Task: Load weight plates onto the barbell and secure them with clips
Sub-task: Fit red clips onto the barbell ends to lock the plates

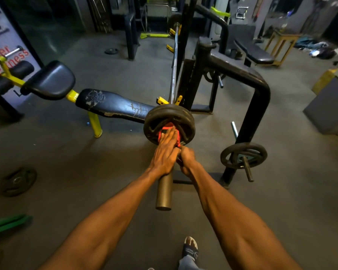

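Observation:
The barbell (173, 71) rests on yellow rack hooks and runs away from me; its bare sleeve end (163, 193) points at me. A black weight plate (169, 114) sits on the near sleeve, and another plate (173, 21) is on the far end. A red clip (167, 128) is pressed against the near plate's face. My left hand (165, 152) lies over the clip, fingers stretched flat on it. My right hand (186, 157) is closed around the clip's lever just beside the sleeve.
A black bench pad (113, 106) with yellow legs lies left of the plate. A black rack frame (248, 82) stands right, with a spare plate (244, 155) on its peg. Loose plates lie on the floor at left (18, 181) and far back (111, 51).

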Available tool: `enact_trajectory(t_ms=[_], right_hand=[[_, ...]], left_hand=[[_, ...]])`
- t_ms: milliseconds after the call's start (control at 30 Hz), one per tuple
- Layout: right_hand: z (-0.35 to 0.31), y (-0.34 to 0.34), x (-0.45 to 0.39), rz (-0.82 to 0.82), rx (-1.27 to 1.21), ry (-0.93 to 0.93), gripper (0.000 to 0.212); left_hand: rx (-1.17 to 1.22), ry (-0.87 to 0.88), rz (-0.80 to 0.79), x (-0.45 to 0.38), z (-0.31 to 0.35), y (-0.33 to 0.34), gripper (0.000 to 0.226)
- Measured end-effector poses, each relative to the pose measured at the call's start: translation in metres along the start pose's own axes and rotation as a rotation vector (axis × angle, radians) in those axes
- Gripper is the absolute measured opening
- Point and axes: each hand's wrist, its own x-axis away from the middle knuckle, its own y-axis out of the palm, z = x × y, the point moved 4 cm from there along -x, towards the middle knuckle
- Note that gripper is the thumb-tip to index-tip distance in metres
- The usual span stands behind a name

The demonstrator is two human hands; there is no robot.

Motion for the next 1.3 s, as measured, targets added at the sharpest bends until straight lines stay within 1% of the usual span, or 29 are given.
enact_trajectory(t_ms=[100,200,333,400,467,567,633,667,733,800,900,967,1033,1067,1100,1167,1200,1233,1267,1300], right_hand=[[-0.003,0.009,0.005,-0.065,-0.135,0.118,0.025],[-0.006,0.006,0.011,-0.038,-0.185,0.157,0.022],[-0.008,0.0,0.003,0.021,-0.216,0.181,0.025],[-0.01,-0.001,-0.002,0.06,-0.207,0.178,0.025],[-0.015,0.002,-0.004,0.071,-0.212,0.16,0.02],[-0.021,0.005,0.0,0.083,-0.276,0.127,0.023],[-0.021,0.007,0.003,0.098,-0.339,0.121,0.023],[-0.022,0.01,0.004,0.08,-0.378,0.121,0.02],[-0.023,0.017,0.006,0.002,-0.429,0.163,0.029],[-0.029,0.019,0.014,-0.063,-0.461,0.211,0.029],[-0.035,0.017,0.014,-0.072,-0.513,0.227,0.025],[-0.036,0.011,0.01,0.026,-0.424,0.174,0.013],[-0.041,0.005,0.006,0.129,-0.243,0.097,0.013],[-0.044,0.002,0.004,0.155,-0.175,0.049,0.015],[-0.047,0.0,0.004,0.187,-0.115,-0.009,0.014],[-0.057,-0.001,0.008,0.266,0.087,-0.191,0.013],[-0.063,0.0,0.014,0.276,0.206,-0.28,0.016],[-0.067,0.001,0.018,0.274,0.301,-0.347,0.019],[-0.071,0.002,0.023,0.265,0.352,-0.374,0.021],[-0.075,0.002,0.028,0.246,0.363,-0.386,0.021]], left_hand=[[0.012,-0.022,0.033,0.005,0.004,-0.005,0.077],[-0.012,-0.05,0.038,0.007,0.003,-0.005,0.076],[-0.003,-0.201,0.075,0.006,-0.002,-0.006,0.071],[-0.058,-0.211,0.076,0.006,-0.002,-0.007,0.073],[-0.103,-0.199,0.074,0.006,0.002,-0.007,0.075],[-0.078,-0.214,0.101,0.004,0.003,-0.008,0.074],[-0.082,-0.223,0.11,0.002,0.001,-0.008,0.078],[-0.089,-0.231,0.112,0.001,0.001,-0.006,0.082],[-0.087,-0.245,0.128,-0.001,0.002,-0.006,0.086],[-0.085,-0.251,0.138,-0.001,0.003,-0.006,0.087],[-0.038,-0.265,0.152,0.0,0.0,-0.008,0.092],[0.042,-0.305,0.192,0.001,-0.01,-0.01,0.099],[0.131,-0.37,0.224,0.004,-0.018,-0.01,0.102],[0.209,-0.414,0.231,0.006,-0.022,-0.007,0.1],[0.347,-0.475,0.227,0.008,-0.026,-0.003,0.094],[0.661,-0.613,0.229,0.015,-0.025,0.006,0.074],[0.735,-0.662,0.231,0.018,-0.027,0.009,0.068],[0.721,-0.674,0.225,0.018,-0.028,0.009,0.071],[0.637,-0.672,0.212,0.018,-0.029,0.006,0.082],[0.489,-0.642,0.202,0.019,-0.027,-0.001,0.095]])
